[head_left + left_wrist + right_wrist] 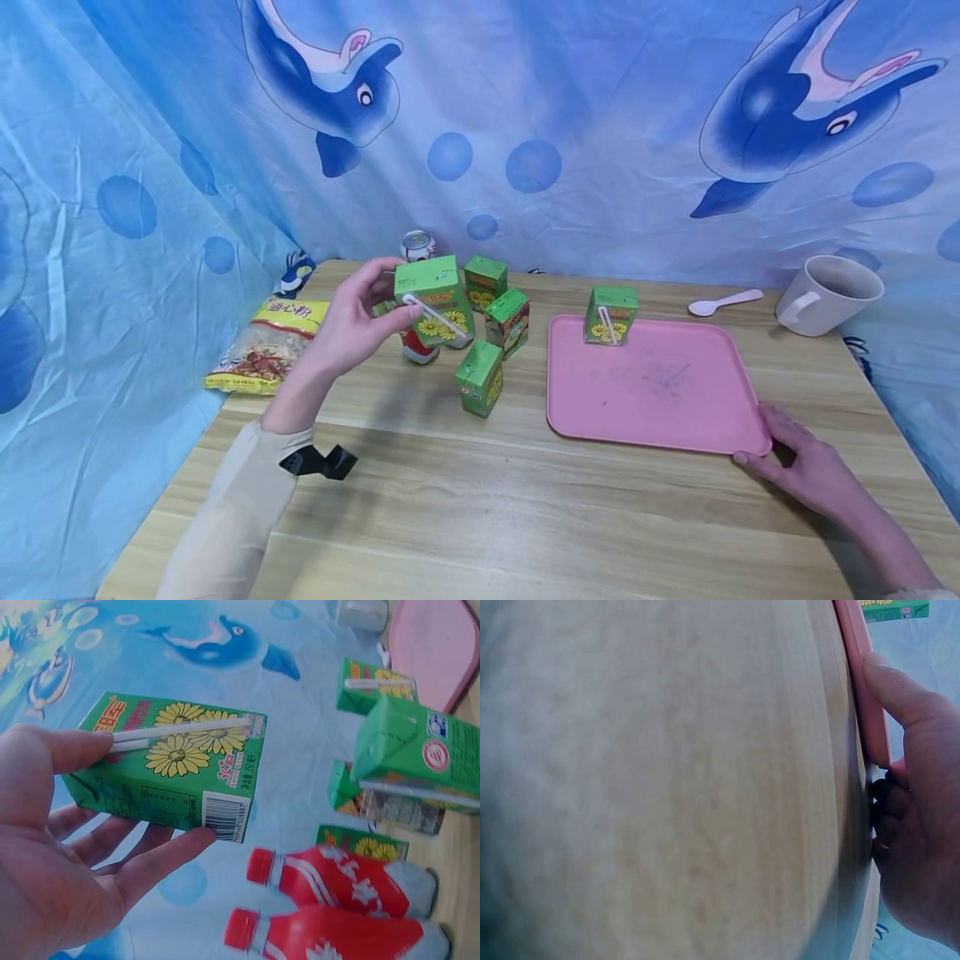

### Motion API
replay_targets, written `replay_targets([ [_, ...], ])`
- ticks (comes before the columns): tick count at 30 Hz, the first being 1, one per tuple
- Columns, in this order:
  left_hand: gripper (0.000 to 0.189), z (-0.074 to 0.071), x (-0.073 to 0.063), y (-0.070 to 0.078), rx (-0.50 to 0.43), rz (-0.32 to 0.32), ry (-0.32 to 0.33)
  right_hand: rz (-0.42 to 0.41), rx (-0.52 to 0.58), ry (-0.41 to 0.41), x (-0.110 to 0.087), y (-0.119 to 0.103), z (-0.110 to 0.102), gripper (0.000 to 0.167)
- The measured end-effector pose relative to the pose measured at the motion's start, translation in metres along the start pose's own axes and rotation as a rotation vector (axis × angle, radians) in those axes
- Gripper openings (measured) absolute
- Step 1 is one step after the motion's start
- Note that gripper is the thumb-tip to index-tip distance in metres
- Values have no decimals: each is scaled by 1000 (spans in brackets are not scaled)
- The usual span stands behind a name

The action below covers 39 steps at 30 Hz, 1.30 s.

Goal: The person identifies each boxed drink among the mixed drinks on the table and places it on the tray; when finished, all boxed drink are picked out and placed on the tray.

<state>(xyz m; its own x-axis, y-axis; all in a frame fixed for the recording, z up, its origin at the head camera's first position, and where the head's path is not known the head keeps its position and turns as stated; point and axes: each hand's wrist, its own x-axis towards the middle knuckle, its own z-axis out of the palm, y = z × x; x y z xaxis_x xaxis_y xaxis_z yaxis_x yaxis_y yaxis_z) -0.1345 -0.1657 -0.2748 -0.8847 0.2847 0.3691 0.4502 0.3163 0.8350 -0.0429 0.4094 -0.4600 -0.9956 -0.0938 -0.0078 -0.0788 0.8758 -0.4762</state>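
My left hand (pixel 352 321) pinches a green juice box (pixel 435 302) with yellow flowers and a white straw on its side, raised above the table. In the left wrist view the thumb lies over the straw (pixel 180 733) and the fingers are beneath the box. My right hand (pixel 806 462) holds the near right corner of a pink tray (pixel 652 429). In the right wrist view the thumb (pixel 892 686) presses the tray's edge. Another juice box (pixel 611 317) stands at the tray's far left part. Several more stand left of the tray, one (pixel 480 382) nearest me.
Two red-labelled bottles (pixel 337 881) show in the left wrist view. A can (pixel 417 243) stands behind the held box. At the left lies a yellow food bag (pixel 262 346). A white spoon (pixel 723 302) and a mug (pixel 828 296) sit at the far right, before the blue curtain.
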Motion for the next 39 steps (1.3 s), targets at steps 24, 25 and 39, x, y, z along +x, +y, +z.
replay_targets([
  [24, 49, 58, 53, 21, -47, -49, -99, -34, 19, 5, 3, -3, 2, 96],
  [25, 49, 61, 54, 22, -41, -40, -103, -29, 21, -2, 4, -4, 2, 96],
  [39, 48, 122, 82, 31, -67, -33, -187, -6, 4, -11, 0, 1, 0, 99],
])
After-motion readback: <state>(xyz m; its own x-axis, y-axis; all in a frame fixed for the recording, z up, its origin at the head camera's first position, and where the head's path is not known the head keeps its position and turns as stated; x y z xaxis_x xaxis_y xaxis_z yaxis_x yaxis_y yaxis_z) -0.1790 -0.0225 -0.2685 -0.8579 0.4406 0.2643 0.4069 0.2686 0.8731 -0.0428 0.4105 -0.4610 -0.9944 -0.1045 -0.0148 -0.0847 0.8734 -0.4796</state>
